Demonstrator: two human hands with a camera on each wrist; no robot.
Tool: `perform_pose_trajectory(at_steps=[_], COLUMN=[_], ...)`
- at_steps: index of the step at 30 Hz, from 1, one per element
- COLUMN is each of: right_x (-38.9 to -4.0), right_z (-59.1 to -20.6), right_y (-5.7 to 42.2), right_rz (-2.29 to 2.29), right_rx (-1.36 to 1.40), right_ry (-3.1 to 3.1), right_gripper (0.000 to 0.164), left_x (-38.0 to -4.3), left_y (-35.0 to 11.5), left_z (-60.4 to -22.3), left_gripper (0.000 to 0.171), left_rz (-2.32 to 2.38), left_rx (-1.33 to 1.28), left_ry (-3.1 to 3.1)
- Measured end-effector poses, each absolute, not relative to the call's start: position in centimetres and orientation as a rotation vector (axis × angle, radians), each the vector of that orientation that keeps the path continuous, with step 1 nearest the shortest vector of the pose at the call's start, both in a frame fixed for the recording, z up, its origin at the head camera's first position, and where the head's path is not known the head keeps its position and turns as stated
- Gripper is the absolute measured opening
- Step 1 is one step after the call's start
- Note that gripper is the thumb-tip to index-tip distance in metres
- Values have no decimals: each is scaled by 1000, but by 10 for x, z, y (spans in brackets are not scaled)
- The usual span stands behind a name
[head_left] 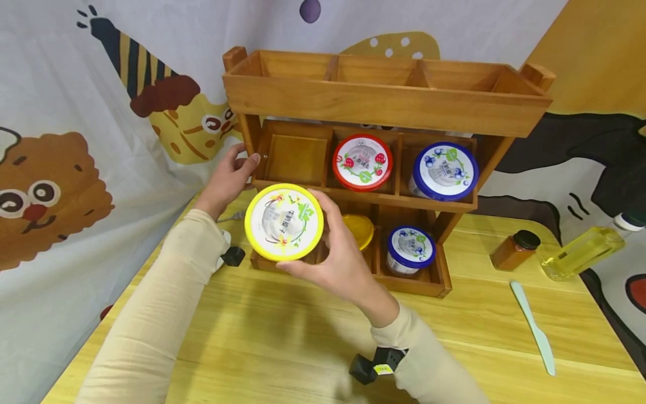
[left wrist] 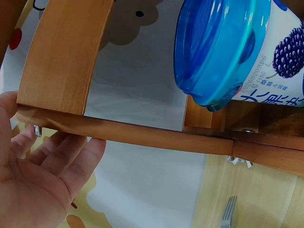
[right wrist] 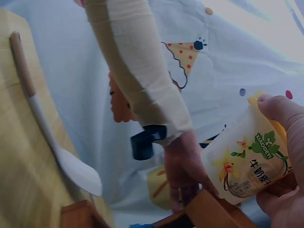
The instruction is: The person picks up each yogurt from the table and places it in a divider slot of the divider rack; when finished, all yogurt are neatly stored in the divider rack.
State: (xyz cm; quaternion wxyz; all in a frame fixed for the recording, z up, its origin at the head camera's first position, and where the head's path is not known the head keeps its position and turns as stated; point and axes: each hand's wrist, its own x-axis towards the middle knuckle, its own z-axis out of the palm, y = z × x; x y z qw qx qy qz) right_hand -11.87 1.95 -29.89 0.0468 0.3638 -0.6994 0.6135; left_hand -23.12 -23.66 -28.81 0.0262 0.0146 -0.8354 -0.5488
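My right hand [head_left: 343, 255] grips a yellow-lidded dessert tub [head_left: 284, 222] by its rim, thumb at the near side and fingers at the far side. The tub is held in front of the shelf's middle tier, its printed lid turned up toward the head camera. In the right wrist view, vanilla flowers show on the tub's white side [right wrist: 249, 159]. My left hand [head_left: 227, 179] holds the left upright of the wooden shelf rack [head_left: 383, 106]. The left wrist view shows the thumb on one side of that wood and the fingers [left wrist: 83, 166] on the other.
A red-lidded tub [head_left: 362, 163] and a blue-lidded tub [head_left: 446, 171] sit in the middle tier. Below are another blue-lidded tub [head_left: 411, 250] and a yellow item [head_left: 358, 231]. At right lie a brown jar [head_left: 515, 251], an oil bottle [head_left: 585, 252] and a pale green knife [head_left: 535, 328].
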Motion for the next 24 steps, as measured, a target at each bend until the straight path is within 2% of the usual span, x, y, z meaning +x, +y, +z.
perform_pose_trajectory(at_steps=[14, 24], right_x=[-149, -170], right_z=[-278, -268], right_y=[14, 4], right_rz=[1864, 1735], right_rx=[1106, 1022], right_ry=[-2000, -2016], right_gripper=[100, 99], left_x=[-231, -233], left_y=[-236, -234], left_z=[-288, -289], left_gripper=[76, 59], left_rz=[-1696, -1694], left_rx=[35, 24], left_ry=[-2583, -2544])
